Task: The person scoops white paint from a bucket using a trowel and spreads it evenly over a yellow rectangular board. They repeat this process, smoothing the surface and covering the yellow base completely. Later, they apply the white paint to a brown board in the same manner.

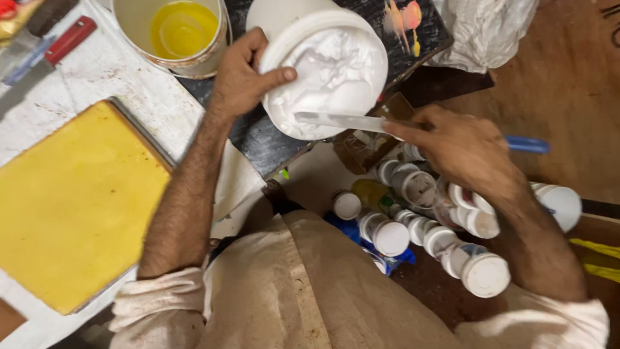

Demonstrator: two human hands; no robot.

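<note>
Lap and apron [310,284] closest, sleeves rolled, nothing resting on them.

Jars [413,220], white-capped, crowd the floor just beyond your right knee, touching one another, several lying on their sides. Your right forearm hangs directly over them. Risk as I judge it: drop the elbow or sweep back and you knock caps loose or roll a jar away. No free floor on that side.

Right hand [462,145]: fingers closed round the blue handle of a palette knife [342,121], blade flat, tip reaching into the tub's mouth. Paste lifted on that blade would travel over the jars; a drip lands on them.

Left hand [242,81]: thumb pressed across the rim of the tub [336,71], fingers curled behind its wall. Tub is tilted toward you, full of thick white paste, resting on the near edge of a dark board [258,139]. Board corner overhangs; if your grip slackens, the tub can slide off toward your lap.

Yellow slab [71,200] lies to your left on white sheeting, well apart from the tub. That side has the open room.

Bucket [181,32] with yellow liquid stands just behind your left wrist, near. Pulling that hand back fast could tip it.

Plastic bag [484,26] far right, out of reach.
</note>
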